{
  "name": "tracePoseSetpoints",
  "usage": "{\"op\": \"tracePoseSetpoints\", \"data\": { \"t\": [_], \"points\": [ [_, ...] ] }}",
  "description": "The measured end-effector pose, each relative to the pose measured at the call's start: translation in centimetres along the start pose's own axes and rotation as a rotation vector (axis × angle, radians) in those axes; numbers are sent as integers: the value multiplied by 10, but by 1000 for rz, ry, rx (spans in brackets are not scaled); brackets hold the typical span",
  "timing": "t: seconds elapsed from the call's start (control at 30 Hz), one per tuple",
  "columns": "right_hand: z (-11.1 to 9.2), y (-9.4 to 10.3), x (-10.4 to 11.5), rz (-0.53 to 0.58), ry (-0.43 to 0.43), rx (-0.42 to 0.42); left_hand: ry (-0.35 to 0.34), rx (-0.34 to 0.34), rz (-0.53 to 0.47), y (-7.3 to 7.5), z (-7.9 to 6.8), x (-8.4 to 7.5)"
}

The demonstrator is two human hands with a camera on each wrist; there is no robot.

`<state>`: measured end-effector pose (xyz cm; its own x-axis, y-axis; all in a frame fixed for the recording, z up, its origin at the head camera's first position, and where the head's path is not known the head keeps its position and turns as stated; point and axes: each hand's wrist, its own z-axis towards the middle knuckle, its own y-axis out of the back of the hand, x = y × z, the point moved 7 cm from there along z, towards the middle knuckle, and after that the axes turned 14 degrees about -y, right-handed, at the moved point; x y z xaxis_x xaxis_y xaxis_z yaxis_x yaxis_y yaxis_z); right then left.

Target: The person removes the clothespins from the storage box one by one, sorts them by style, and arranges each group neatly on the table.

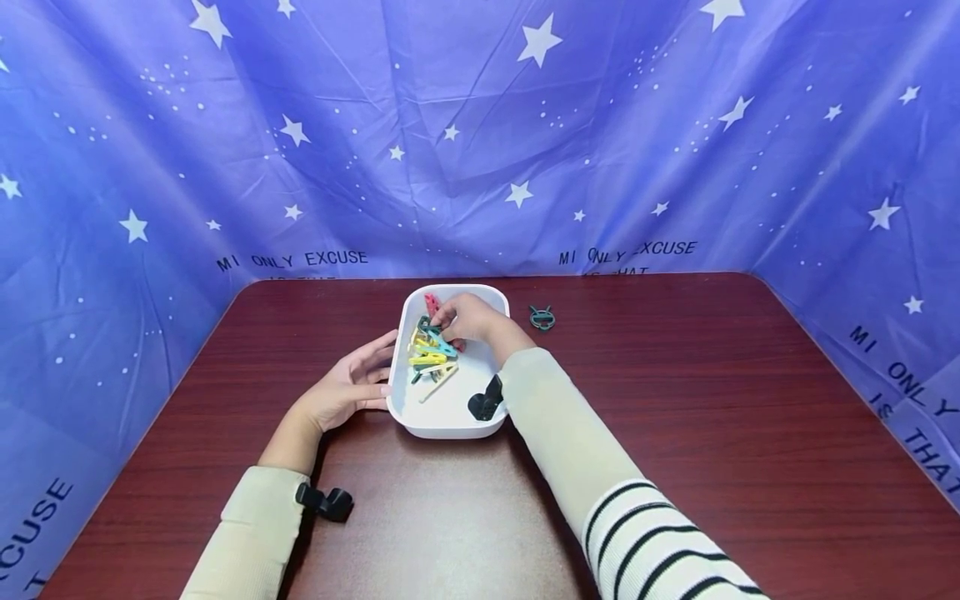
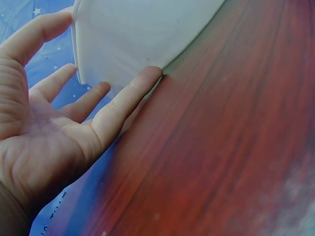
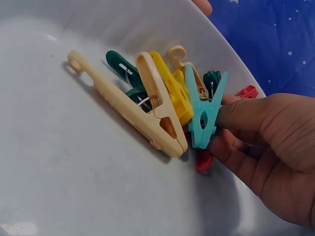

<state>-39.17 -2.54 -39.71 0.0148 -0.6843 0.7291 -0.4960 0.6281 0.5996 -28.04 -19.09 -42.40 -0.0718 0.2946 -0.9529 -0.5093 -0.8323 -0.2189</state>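
Observation:
A white plastic basin holds several clothespins in yellow, dark green, red and cream. My right hand reaches into it from the right; thumb and fingers pinch a turquoise clothespin at its side, with the fingertips partly hidden behind it. Beside that lie a large cream clothespin and a yellow clothespin. A red clothespin shows below the right fingers. My left hand touches the basin's left side with spread fingers; in the left wrist view two fingertips meet its rim and lower wall.
On the dark red wooden table, a small round green clip lies right of the basin. Behind the table hangs a blue curtain with white stars. Both wrists wear black cameras; the right one overlaps the basin in the head view.

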Motion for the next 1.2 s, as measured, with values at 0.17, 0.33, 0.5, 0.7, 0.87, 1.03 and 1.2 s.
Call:
{"op": "tracePoseSetpoints", "data": {
  "t": [0.17, 0.33, 0.5, 0.7, 0.87, 1.03, 1.2],
  "points": [
    [0, 3, 1, 6, 5, -34, -1, 0, -2, 1, 0, 1],
    [-2, 11, 6, 72, 40, -88, -3, 3, -2, 2, -1, 1],
    [-7, 18, 10, 247, 47, -80, -10, 8, -4, 1, 0, 1],
    [-15, 27, 17, 276, 42, -77, -1, 9, 9, 3, 0, 2],
    [-23, 37, 24, 268, 82, -95, -9, 6, 11, 3, 0, 0],
    [-32, 45, 26, 277, 110, -101, -16, 20, 2, 2, -1, -1],
    [-43, 53, 25, 291, 115, -112, -14, 20, -3, 1, -1, 1]
  ]
}}
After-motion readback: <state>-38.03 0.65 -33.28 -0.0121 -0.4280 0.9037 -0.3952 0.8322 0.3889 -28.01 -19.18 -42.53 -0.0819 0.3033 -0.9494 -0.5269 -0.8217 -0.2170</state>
